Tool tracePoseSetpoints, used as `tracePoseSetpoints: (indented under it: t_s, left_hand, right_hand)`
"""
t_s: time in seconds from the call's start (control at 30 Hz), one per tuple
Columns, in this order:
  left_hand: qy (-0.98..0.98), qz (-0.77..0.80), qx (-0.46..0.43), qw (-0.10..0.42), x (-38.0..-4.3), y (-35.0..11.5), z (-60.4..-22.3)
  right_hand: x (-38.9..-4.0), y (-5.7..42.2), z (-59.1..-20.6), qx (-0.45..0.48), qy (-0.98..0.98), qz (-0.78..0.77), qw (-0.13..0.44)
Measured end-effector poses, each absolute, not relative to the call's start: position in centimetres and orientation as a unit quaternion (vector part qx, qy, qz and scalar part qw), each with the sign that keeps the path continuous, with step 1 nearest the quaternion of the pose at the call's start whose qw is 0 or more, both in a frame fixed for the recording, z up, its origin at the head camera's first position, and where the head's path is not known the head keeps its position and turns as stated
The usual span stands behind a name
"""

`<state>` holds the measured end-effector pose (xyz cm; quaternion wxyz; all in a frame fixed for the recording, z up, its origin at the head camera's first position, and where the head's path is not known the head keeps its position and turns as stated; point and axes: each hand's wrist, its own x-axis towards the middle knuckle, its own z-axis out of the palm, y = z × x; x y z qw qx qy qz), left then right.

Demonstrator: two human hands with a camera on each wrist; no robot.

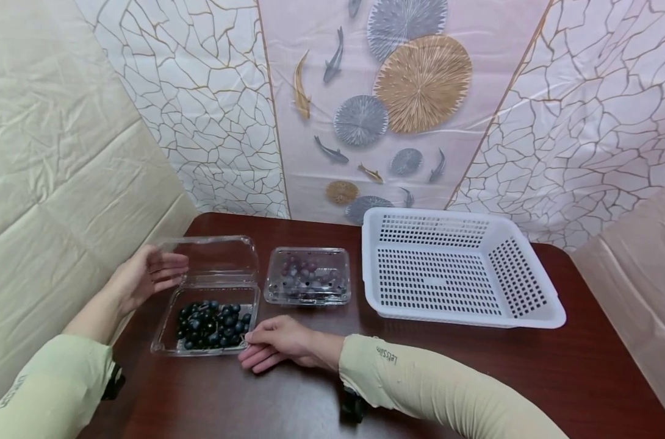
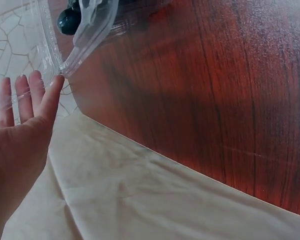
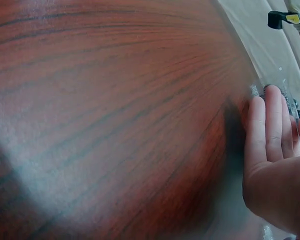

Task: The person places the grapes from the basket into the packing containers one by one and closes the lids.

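A clear plastic clamshell box (image 1: 162, 329) stands at the left of the table, its lid (image 1: 217, 259) folded back. Dark blue-black grapes (image 1: 212, 326) lie in its base. My left hand (image 1: 146, 274) is at the lid's left side with fingers extended; in the left wrist view a fingertip (image 2: 56, 82) meets the box's corner by the hinge. At the front right corner, my right hand (image 1: 277, 344) pinches the rim, thumb side over the edge and the other fingers along the outside. A second clamshell box (image 1: 332, 292), lid down, holds reddish and dark grapes (image 1: 302, 271).
A white slotted plastic basket (image 1: 371, 268) stands at the back right of the dark red wooden table (image 1: 453, 360). Patterned sheeting (image 1: 228, 122) rises behind the table, and beige cloth (image 1: 63, 183) hangs close along the left side.
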<state>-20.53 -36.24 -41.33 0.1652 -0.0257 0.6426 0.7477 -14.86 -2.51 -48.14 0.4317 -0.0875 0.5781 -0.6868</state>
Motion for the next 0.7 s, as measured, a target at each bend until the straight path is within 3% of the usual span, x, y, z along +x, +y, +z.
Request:
tracePoseSetpoints:
  t_s: [0.5, 0.7]
  left_hand:
    - [0.664, 0.706, 0.085, 0.230, -19.1, -39.2, -42.6]
    - [0.753, 0.605, 0.044, 0.256, -18.4, -39.8, -43.1]
  right_hand:
    - [-14.7, -2.4, -48.5, -0.086, 0.564, -0.697, 0.434]
    - [-15.0, -2.1, -48.5, -0.088, 0.566, -0.697, 0.431]
